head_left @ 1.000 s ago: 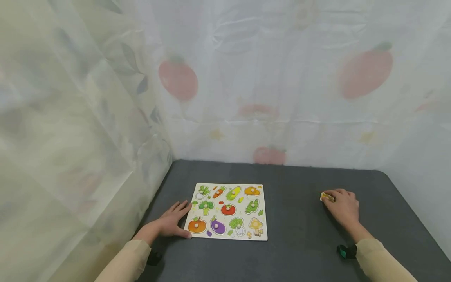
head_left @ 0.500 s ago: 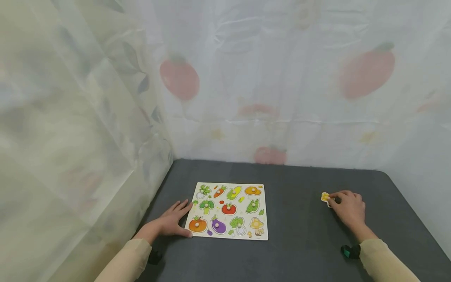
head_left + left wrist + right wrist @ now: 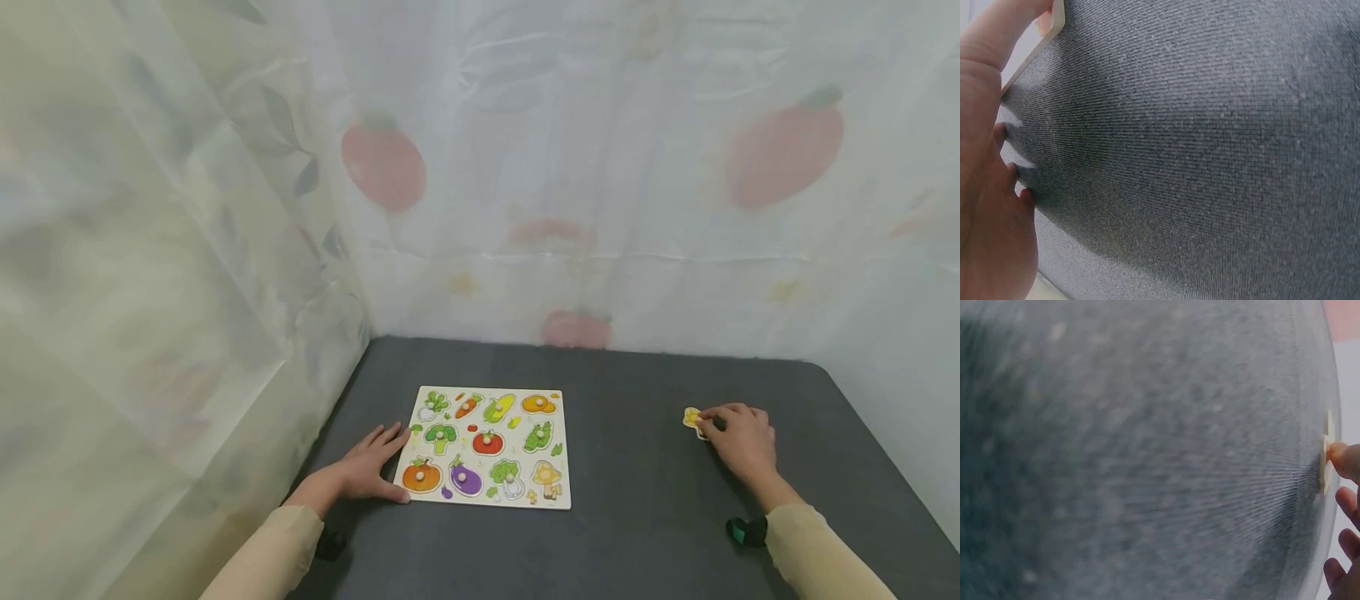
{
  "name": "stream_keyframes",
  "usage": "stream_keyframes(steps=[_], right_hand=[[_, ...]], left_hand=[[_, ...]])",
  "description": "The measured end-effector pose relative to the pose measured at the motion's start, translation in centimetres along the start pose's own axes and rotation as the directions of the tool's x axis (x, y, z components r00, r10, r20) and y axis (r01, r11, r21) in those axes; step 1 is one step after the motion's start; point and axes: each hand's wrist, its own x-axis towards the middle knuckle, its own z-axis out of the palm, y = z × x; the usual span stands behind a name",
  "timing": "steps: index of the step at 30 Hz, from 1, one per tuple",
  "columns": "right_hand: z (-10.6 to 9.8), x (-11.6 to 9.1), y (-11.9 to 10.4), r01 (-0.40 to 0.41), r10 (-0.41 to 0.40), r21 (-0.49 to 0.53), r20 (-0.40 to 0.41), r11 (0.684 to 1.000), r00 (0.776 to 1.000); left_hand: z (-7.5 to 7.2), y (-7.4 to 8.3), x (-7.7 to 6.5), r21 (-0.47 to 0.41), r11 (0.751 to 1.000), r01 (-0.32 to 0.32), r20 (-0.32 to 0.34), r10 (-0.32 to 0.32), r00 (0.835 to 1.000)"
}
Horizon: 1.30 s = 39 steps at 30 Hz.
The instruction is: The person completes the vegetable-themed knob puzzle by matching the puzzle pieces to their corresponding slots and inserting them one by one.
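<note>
My left hand lies with fingers spread at the left edge of a pale wooden knob puzzle board, thumb at its near-left corner. In the left wrist view the thumb of the left hand touches the board's edge. Vegetable pieces with round knobs fill the board's shapes; the mushroom shape at the near right shows no knob. On the right, my right hand pinches a small yellow puzzle piece, mushroom-like, at the table. In the right wrist view the piece appears edge-on against the thumb.
The dark grey table spans between the hands. White curtain sheeting with faded fruit prints hangs behind the table, and more sheeting closes in the left side. A black band sits at the right wrist.
My right hand has shifted slightly right, uncovering more of the yellow piece, then stayed nearly still. The left hand and board have hardly moved.
</note>
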Motion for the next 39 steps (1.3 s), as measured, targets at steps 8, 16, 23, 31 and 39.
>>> stream_keyframes(steps=[8,16,23,31,39], right_hand=[[0.9,0.6,-2.5,0.079,-0.079,0.049,0.005,0.996,0.997],[2.9,0.0,-8.3,0.197,-0.203,0.116,0.041,0.974,0.978],[4.8,-0.8,-12.3,0.27,-0.283,0.147,0.078,0.952,0.956],[6.5,-1.9,-15.2,0.337,-0.355,0.175,0.081,0.925,0.931],[8.3,-3.4,-17.3,0.379,-0.41,0.199,0.148,0.904,0.9]], left_hand=[[0.3,-0.3,0.1,0.004,1.0,0.008,-0.014,-0.008,1.0],[0.3,-0.3,0.1,0.003,1.0,0.01,-0.015,-0.01,1.0],[0.1,-0.1,0.0,0.008,1.0,-0.003,0.005,0.003,1.0],[-0.1,0.1,-0.1,0.009,1.0,-0.017,0.007,0.017,1.0],[0.3,-0.4,0.3,0.008,1.0,0.0,-0.013,0.0,1.0]])
